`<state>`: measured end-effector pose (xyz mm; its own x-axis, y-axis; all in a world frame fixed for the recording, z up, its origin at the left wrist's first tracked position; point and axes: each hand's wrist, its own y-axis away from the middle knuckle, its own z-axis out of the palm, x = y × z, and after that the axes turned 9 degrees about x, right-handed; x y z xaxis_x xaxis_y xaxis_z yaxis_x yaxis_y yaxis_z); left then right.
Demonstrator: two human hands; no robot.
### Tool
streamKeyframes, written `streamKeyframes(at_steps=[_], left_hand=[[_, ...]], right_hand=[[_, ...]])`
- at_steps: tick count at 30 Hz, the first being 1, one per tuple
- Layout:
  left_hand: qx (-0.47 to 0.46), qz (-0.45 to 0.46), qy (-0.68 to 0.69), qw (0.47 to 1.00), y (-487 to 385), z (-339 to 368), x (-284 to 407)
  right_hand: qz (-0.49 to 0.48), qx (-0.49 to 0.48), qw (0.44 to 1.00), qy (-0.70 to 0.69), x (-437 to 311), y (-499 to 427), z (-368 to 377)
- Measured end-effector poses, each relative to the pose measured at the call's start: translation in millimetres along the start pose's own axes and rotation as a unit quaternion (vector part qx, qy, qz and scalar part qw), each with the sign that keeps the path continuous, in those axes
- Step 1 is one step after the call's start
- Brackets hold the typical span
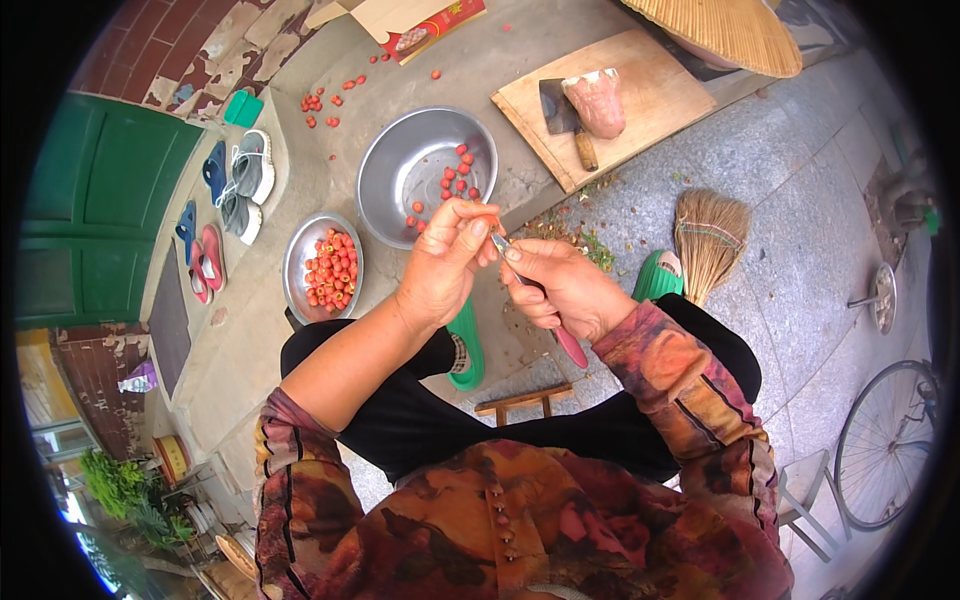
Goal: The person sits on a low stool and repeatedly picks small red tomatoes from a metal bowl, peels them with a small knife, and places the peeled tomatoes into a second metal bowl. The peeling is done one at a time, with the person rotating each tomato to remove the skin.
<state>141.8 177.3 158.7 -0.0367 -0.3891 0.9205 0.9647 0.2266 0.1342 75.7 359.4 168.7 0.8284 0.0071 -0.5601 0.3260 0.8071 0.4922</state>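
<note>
Between its thumb and fingers my left hand [451, 251] pinches a small red fruit [489, 222], perhaps a hawthorn berry, mostly covered by the fingertips. My right hand [559, 285] grips a small knife with a pink handle [571, 349], and its blade [501, 244] meets the fruit. Just beyond my hands is a large steel basin [390, 169] with several red fruits [461, 169] in it. To the left, a smaller steel bowl [294, 289] holds a heap of red fruits [332, 271], some showing cut, hollowed ends.
A wooden board [660, 97] carries a cleaver [557, 109] and a pink lump [596, 105], possibly meat. Loose red fruits [313, 103] lie near a cardboard box [382, 19]. A straw broom [709, 232] is by my green slipper [658, 277]. Shoes [251, 169] line the left step; plant scraps [596, 251] litter the ground.
</note>
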Motion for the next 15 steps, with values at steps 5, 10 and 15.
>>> streamKeyframes(at_steps=[5, 10, 15], left_hand=[[-0.010, 0.005, -0.024, 1.000, 1, 1, -1], [-0.030, -0.063, -0.046, 0.997, 0, -6, 6], [-0.059, -0.124, -0.096, 0.986, -6, -11, 0]], right_hand=[[0.000, -0.007, 1.000, 0.017, -2, -1, -4], [-0.032, 0.082, 0.979, 0.186, -12, 5, -10], [-0.069, 0.062, 0.945, 0.313, -19, 6, -14]])
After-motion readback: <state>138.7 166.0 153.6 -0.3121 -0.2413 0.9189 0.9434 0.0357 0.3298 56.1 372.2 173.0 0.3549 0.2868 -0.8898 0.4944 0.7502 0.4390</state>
